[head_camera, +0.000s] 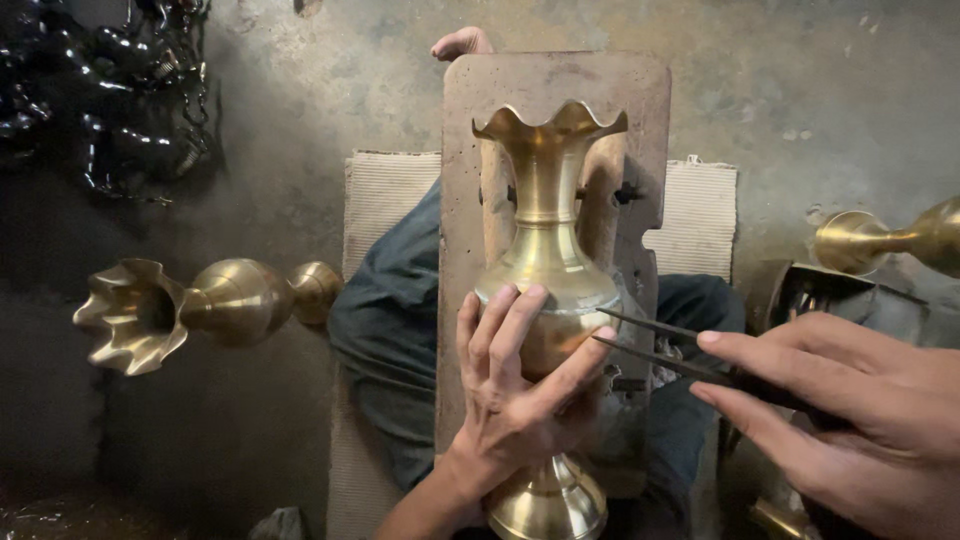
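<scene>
A brass vase (546, 220) with a scalloped flared mouth lies lengthwise on a worn wooden board (470, 150) resting over my legs. My left hand (515, 400) is spread over the vase's round belly, fingers and thumb wrapped on it. My right hand (850, 410) comes in from the right, pinching a dark pointed metal tool with two thin prongs (650, 345). The prong tips touch or nearly touch the belly beside my left thumb. The vase's round foot (548, 505) is at the bottom edge.
Another brass vase (200, 305) lies on its side on the floor at left. A third brass piece (890, 238) sits at the right above a dark metal container (820, 295). Dark shiny objects (100, 90) are piled at top left. A woven mat (385, 195) lies under me.
</scene>
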